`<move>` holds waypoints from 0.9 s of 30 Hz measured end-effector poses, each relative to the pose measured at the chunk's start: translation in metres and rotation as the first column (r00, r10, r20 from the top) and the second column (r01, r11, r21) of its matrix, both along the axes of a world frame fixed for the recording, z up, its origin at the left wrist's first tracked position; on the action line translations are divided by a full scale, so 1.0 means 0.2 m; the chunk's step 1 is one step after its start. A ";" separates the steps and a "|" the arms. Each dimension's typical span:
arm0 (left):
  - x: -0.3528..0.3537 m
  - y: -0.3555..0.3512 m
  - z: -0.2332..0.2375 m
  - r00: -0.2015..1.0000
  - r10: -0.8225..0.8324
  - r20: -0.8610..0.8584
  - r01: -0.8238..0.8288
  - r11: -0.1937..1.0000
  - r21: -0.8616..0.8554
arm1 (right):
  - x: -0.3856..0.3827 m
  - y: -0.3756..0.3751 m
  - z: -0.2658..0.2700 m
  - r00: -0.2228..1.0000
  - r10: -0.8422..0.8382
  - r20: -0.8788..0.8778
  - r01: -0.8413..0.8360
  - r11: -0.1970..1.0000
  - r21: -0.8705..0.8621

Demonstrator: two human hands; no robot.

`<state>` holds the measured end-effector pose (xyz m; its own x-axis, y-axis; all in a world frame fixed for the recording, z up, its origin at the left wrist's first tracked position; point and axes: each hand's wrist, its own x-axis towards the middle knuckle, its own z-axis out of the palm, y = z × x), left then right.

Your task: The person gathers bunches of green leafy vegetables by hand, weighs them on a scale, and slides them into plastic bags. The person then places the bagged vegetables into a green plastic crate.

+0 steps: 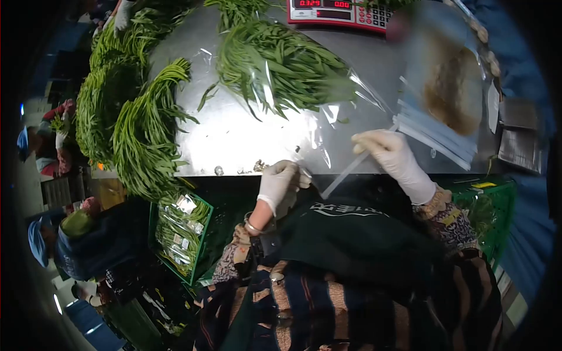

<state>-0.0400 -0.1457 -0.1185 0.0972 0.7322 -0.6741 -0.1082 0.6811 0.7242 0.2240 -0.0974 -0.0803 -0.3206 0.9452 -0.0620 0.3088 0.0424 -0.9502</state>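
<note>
Leafy green vegetables (281, 64) lie under a clear plastic bag (366, 88) on the metal table, their leaves pointing right. My left hand (278, 184), in a white glove, is at the table's front edge with its fingers closed. What they pinch is too small to make out; clear film glints close by. My right hand (392, 158), also gloved, is closed on a translucent plastic strip (345, 176) that slants down toward my left hand. Long bundles of the same greens (143, 120) hang over the table's left side.
A red scale (339, 14) with lit digits stands at the back. Flat plastic bags (439, 137) are stacked at the right. A green crate (181, 234) with packed greens sits below left; another crate (494, 222) is at lower right. Other people work at the left.
</note>
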 end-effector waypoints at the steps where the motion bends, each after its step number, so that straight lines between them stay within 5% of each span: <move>1: 0.00 -0.01 0.03 1.000 0.026 -0.003 -0.026 0.999 -0.025 | -0.02 0.00 0.00 0.996 0.091 0.019 -0.091 0.995 0.043; 4: -0.01 -0.05 0.09 0.984 0.152 0.094 -0.146 0.987 -0.068 | -0.09 -0.03 0.04 0.977 0.191 -0.093 -0.200 0.974 -0.104; 8: 0.02 -0.07 0.16 0.986 0.124 0.113 -0.114 0.989 -0.092 | -0.19 -0.05 0.00 0.900 0.431 -0.057 -0.410 0.884 0.224; 10: 0.03 -0.08 0.15 0.981 0.146 0.128 -0.134 0.986 -0.102 | -0.26 -0.07 -0.01 0.832 0.521 0.188 -0.554 0.783 0.283; 12: 0.04 -0.08 0.13 0.981 0.153 0.121 -0.143 0.986 -0.083 | -0.33 -0.07 0.09 0.628 0.557 0.543 -0.742 0.639 0.203; 16: 0.05 -0.08 0.12 0.989 0.133 0.063 -0.131 0.991 -0.028 | -0.32 -0.12 0.09 0.729 0.401 0.555 -0.657 0.638 0.402; 20: 0.01 -0.08 0.11 0.985 0.132 0.115 -0.131 0.991 -0.019 | -0.16 -0.13 0.06 0.846 0.435 0.308 -0.533 0.693 0.486; 24: -0.09 -0.11 0.12 0.982 0.152 0.110 -0.153 0.988 0.001 | 0.19 -0.22 0.07 0.804 0.188 0.564 -0.441 0.825 0.353; 26: -0.15 -0.12 0.18 0.997 0.042 -0.058 -0.043 0.999 -0.013 | 0.26 -0.35 0.05 0.093 0.488 0.868 -0.629 0.704 -0.329; 27: -0.22 -0.14 0.17 0.998 -0.009 -0.069 0.008 1.000 -0.015 | 0.45 -0.60 -0.08 -0.013 0.582 0.813 -0.659 0.607 -0.445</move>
<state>-0.0849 -0.1733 -0.0851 0.0558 0.7218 -0.6899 -0.0527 0.6921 0.7199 0.3148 -0.2181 -0.0967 -0.5719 0.4203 -0.7045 0.6826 0.7202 -0.1245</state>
